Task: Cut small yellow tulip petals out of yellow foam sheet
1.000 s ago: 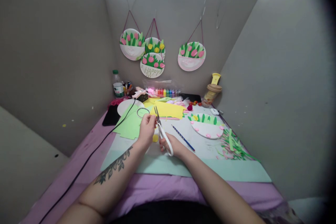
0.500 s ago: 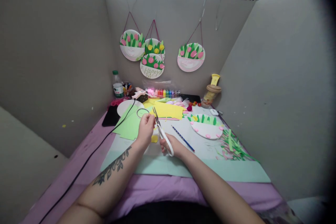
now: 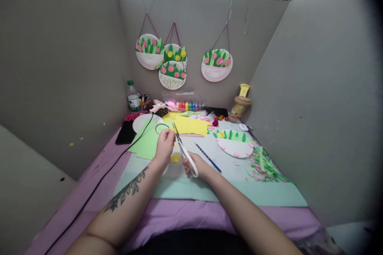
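Note:
White-handled scissors (image 3: pixel 186 152) are in my right hand (image 3: pixel 196 164), their blades slightly apart and pointing away from me. My left hand (image 3: pixel 165 145) is closed in a pinch right beside the blades; what its fingers hold is hidden or too small to make out. A small yellow paper piece (image 3: pixel 175 157) lies on the white sheet between my hands. To the right of the scissors rests a blue pencil (image 3: pixel 208 157). Farther right is a paper plate (image 3: pixel 235 144) with green leaves, a yellow flower and pink pieces.
Green paper (image 3: pixel 146 143) and yellow paper (image 3: pixel 191 124) lie behind my hands. Paper scraps (image 3: pixel 266 167) are heaped at the right. A black cord (image 3: pixel 110 171) crosses the left side to a glue gun (image 3: pixel 157 105). A bottle (image 3: pixel 133 97) stands back left; decorated plates (image 3: pixel 217 65) hang behind.
The whole view shifts very slightly to the left. Both hands and the scissors keep nearly the same pose, close together.

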